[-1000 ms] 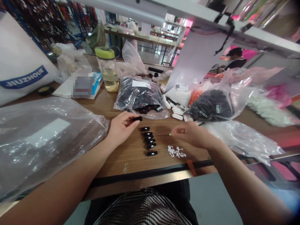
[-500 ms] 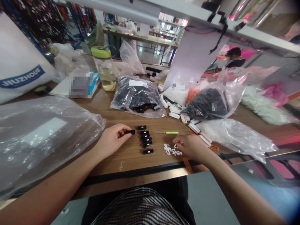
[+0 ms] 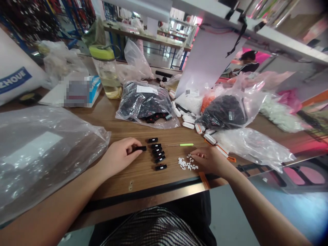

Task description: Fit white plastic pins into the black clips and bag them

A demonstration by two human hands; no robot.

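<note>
My left hand (image 3: 125, 153) is closed on a small black plastic block (image 3: 140, 148), pinched between thumb and fingers. Just to its right, several similar black blocks with paired white dots (image 3: 159, 154) lie in a column on the wooden table. My right hand (image 3: 206, 158) rests at the right edge of a loose pile of tiny white pieces (image 3: 186, 164). Its thumb and forefinger are drawn together among the pieces; whatever lies between the tips is too small to make out. Beyond the pile lies a thin tool with a yellow-green handle (image 3: 186, 145), its metal tip pointing left.
A clear bag of black parts (image 3: 146, 104) stands behind the column, with a lidded water bottle (image 3: 106, 73) to its left. A large plastic bag (image 3: 46, 153) covers the left side. White and orange parts (image 3: 188, 122) and more bags (image 3: 230, 111) lie at right. A person sits farther back.
The view has turned a little, so most things sit farther left. My left hand has tilted the black block slightly and brought it nearer me. My right fingertips have shifted slightly at the white pile.
</note>
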